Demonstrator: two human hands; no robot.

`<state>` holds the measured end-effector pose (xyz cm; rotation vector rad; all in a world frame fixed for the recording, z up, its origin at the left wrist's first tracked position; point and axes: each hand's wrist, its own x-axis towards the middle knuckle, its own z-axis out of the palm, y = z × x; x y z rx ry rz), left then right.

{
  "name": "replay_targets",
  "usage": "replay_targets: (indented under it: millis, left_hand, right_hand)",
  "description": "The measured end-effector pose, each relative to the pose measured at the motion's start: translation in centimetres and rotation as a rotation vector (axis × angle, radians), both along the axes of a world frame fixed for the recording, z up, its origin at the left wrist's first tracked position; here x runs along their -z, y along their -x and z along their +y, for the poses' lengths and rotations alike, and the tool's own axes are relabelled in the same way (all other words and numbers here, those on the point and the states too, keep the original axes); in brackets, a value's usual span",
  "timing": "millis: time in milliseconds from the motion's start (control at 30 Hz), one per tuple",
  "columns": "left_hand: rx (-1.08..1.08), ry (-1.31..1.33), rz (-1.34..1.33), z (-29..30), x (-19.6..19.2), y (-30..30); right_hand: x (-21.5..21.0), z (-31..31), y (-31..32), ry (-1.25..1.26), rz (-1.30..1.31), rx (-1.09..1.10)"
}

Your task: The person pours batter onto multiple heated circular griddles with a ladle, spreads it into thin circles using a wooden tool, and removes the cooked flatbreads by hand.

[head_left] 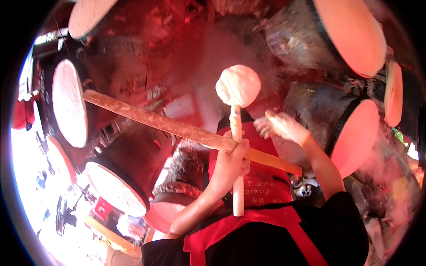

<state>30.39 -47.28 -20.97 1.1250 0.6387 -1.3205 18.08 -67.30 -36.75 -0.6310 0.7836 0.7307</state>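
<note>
My left hand (233, 162) is closed around the shaft of an upright wooden stick (238, 195). On the stick's upper end sits a pale, lumpy round head (238, 85), which could be dough or padding. A long flat wooden strip (155, 123) slants across the same hand, apparently held with the stick; its lower right end lies over my red apron. My right hand (284, 127), with an orange-yellow band at the wrist, is raised to the right of the stick. Its fingers are half bent and apart, with nothing visible in them.
Dark cylinders with pale round ends surround me, including ones at upper right (353, 35), right (356, 137), left (70, 104) and lower left (116, 188). Haze hangs over the dark, red-tinted ground ahead. Small blurred items lie in glare at lower left.
</note>
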Motion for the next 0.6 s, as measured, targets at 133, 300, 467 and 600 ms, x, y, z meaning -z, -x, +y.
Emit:
replay_targets:
  millis: [133,300,467,600]
  left_hand:
    - [0.002,0.096,-0.103,-2.3,0.4,-1.6]
    - [0.110,0.315,-0.224,-7.0,-4.8,-5.2]
    - [0.089,0.387,-0.009,-9.9,-6.8,-12.2]
    - [0.095,0.403,0.040,-11.7,-7.2,-17.1]
  right_hand:
    - [-18.5,1.2,-5.6,0.799,-0.852,-0.485]
    - [-19.5,-0.6,-5.1,1.353,-0.777,0.072]
    - [-18.5,-12.6,-7.8,1.655,-0.289,0.112]
    - [-17.2,-20.8,-10.8,1.886,-0.166,0.101]
